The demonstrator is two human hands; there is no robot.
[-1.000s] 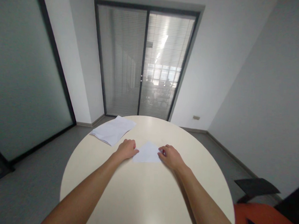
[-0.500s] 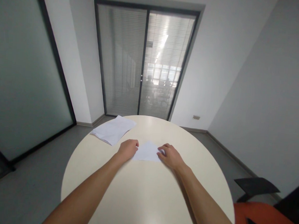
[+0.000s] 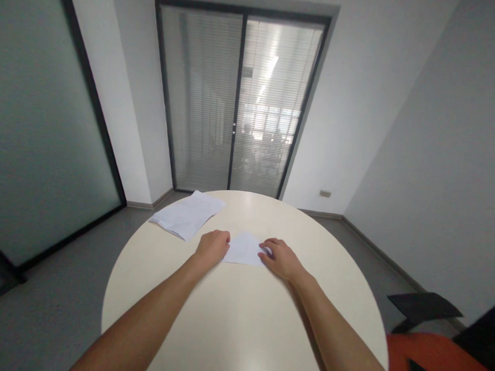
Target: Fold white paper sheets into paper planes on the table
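A folded sheet of white paper lies on the round table, its far side narrowing to a peak and its near edge straight. At the paper's left end is my left hand, fingers curled in and closed on the edge. My right hand grips the opposite end, thumb and fingers bent around the paper. Both hands partly cover the paper's ends, so its corners are hidden.
A stack of white paper sheets rests at the table's far left. The pale round table has its curved edge close by. To the right stands an orange chair with black armrests. Glass doors with blinds are beyond.
The folded paper has shifted very slightly, its near edge now a little farther from me on the left. My hands have barely moved.
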